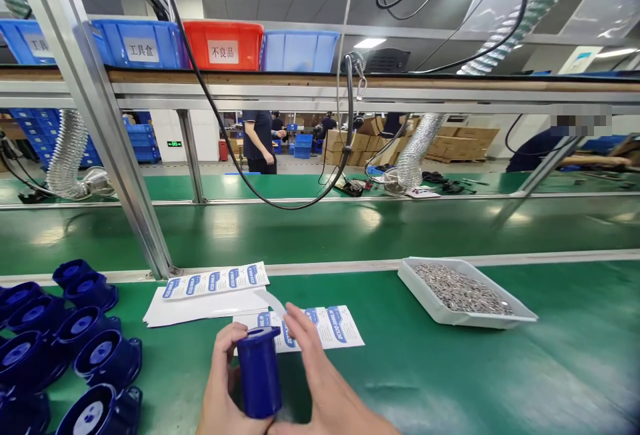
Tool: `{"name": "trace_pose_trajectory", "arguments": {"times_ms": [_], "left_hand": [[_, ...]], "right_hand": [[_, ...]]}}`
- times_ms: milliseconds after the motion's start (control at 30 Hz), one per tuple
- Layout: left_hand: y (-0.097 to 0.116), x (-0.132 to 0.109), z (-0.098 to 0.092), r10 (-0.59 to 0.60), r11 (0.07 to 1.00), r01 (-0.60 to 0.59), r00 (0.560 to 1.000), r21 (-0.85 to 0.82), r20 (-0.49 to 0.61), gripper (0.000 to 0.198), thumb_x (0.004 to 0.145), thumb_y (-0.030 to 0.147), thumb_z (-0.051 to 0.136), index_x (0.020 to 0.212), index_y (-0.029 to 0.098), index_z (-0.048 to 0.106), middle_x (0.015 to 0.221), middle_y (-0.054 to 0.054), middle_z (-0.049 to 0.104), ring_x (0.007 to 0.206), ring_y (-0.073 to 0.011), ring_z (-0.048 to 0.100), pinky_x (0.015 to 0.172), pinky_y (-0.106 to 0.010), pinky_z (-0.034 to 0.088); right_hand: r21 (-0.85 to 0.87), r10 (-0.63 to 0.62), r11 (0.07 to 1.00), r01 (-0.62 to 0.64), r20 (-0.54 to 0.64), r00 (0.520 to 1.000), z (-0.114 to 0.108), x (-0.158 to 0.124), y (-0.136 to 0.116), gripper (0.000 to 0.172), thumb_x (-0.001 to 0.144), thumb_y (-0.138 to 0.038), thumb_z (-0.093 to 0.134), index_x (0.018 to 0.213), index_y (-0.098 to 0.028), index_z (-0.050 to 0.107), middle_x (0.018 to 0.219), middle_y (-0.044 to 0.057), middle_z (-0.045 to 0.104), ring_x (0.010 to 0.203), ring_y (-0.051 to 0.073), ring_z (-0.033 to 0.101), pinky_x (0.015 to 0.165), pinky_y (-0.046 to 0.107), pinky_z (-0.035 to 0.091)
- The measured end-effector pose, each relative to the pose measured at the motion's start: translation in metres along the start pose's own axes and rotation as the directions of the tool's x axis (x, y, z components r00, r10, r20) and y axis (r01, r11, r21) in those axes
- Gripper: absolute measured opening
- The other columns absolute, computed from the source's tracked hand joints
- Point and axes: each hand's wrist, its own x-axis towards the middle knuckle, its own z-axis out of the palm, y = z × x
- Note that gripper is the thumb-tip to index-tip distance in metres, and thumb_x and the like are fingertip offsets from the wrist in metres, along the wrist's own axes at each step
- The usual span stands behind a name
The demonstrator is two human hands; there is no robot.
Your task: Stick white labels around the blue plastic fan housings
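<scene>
My left hand (227,388) is wrapped round a dark blue plastic cylindrical housing (260,375), held upright with its flanged end on top. A whitish sticker label (271,301) curls up at the fingertips of my right hand (325,381); whether it is pinched or just stuck to them I cannot make out. The right thumb is low, near the base of the housing. Behind the hands lies a sheet of blue-and-white labels (343,328), partly covered by them. Further back left, another label sheet (215,281) rests on a stack of white sheets (195,309).
Several dark blue housings (107,358) crowd the left of the green bench (400,381). A white tray (435,315) of small metal parts stands at right. A metal post (110,128) rises at left, and a black cable (280,205) hangs over the bench. People are in the background.
</scene>
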Motion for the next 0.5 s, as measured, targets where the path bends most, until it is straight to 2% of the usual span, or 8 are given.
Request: {"name": "trace_pose_trajectory", "arguments": {"times_ms": [33,100,167,233,300,333,400,500], "left_hand": [[0.002,0.002,0.000,0.001,1.000,-0.001,1.000,-0.005,-0.005,0.080,0.069,0.040,0.088,0.137,0.030,0.047,0.146,-0.013,0.050,0.137,-0.0366,0.056,0.097,-0.041,0.058],[0.006,0.005,0.001,0.012,1.000,-0.012,1.000,0.002,-0.008,0.075,0.075,0.036,0.081,0.140,0.028,0.043,0.145,-0.014,0.051,0.137,-0.0348,0.056,0.111,-0.046,0.051],[0.007,0.007,0.000,0.026,0.999,-0.025,1.000,0.027,-0.013,0.074,0.075,0.033,0.079,0.139,0.026,0.043,0.145,-0.015,0.050,0.140,-0.0355,0.052,0.120,-0.050,0.042],[0.007,0.008,-0.002,0.028,0.998,-0.026,0.999,0.056,-0.027,0.074,0.073,0.030,0.079,0.138,0.025,0.044,0.145,-0.015,0.050,0.141,-0.0361,0.051,0.121,-0.050,0.040],[0.006,0.008,-0.004,0.011,0.997,-0.009,0.999,0.076,-0.031,0.075,0.072,0.026,0.079,0.139,0.026,0.044,0.145,-0.014,0.051,0.138,-0.0352,0.054,0.117,-0.048,0.044],[0.005,0.008,-0.004,-0.003,0.997,0.005,1.000,0.080,-0.026,0.076,0.072,0.025,0.078,0.139,0.026,0.043,0.145,-0.014,0.051,0.136,-0.0343,0.056,0.115,-0.046,0.046],[0.004,0.007,-0.006,-0.031,0.996,0.031,1.000,0.088,-0.004,0.078,0.073,0.024,0.077,0.141,0.027,0.041,0.145,-0.013,0.052,0.134,-0.0333,0.059,0.113,-0.046,0.048],[0.002,0.005,-0.007,-0.028,0.994,0.026,0.999,0.106,0.017,0.080,0.073,0.023,0.077,0.143,0.026,0.039,0.146,-0.014,0.051,0.137,-0.0348,0.057,0.117,-0.049,0.045]], "right_hand": [[-0.067,-0.082,0.995,0.076,-0.093,0.992,-0.007,0.000,0.001,0.121,0.068,-0.033,0.096,0.167,-0.026,0.026,0.175,0.025,0.020,0.158,0.048,0.034,0.120,0.062,0.047],[-0.168,-0.218,0.971,0.170,-0.329,0.919,-0.018,0.002,0.001,0.086,0.078,-0.025,0.089,0.154,-0.028,0.050,0.162,0.022,0.044,0.137,0.038,0.061,0.103,0.049,0.062],[-0.169,-0.273,0.962,0.216,-0.505,0.819,-0.025,0.005,-0.002,0.047,0.087,-0.015,0.077,0.131,-0.028,0.068,0.126,0.013,0.070,0.097,0.023,0.074,0.077,0.032,0.064],[-0.060,-0.198,0.978,0.199,-0.564,0.802,-0.027,0.007,-0.005,0.022,0.091,-0.011,0.073,0.106,-0.028,0.075,0.088,0.003,0.075,0.070,0.016,0.069,0.061,0.024,0.057],[0.125,0.009,0.990,0.068,-0.532,0.847,-0.024,0.007,-0.006,0.007,0.092,-0.020,0.077,0.087,-0.026,0.077,0.071,0.001,0.073,0.060,0.015,0.066,0.056,0.023,0.055],[0.233,0.141,0.972,-0.027,-0.489,0.861,-0.021,0.006,-0.007,0.010,0.090,-0.028,0.080,0.081,-0.024,0.077,0.068,0.001,0.073,0.057,0.015,0.065,0.054,0.024,0.055],[0.438,0.381,0.877,-0.198,-0.381,0.843,-0.012,0.005,-0.009,0.025,0.085,-0.044,0.086,0.077,-0.021,0.078,0.065,0.004,0.073,0.051,0.016,0.064,0.049,0.025,0.055],[0.616,0.559,0.729,-0.299,-0.283,0.779,0.002,0.005,-0.016,0.043,0.074,-0.059,0.091,0.073,-0.018,0.077,0.059,0.003,0.069,0.046,0.014,0.059,0.046,0.025,0.053]]}}
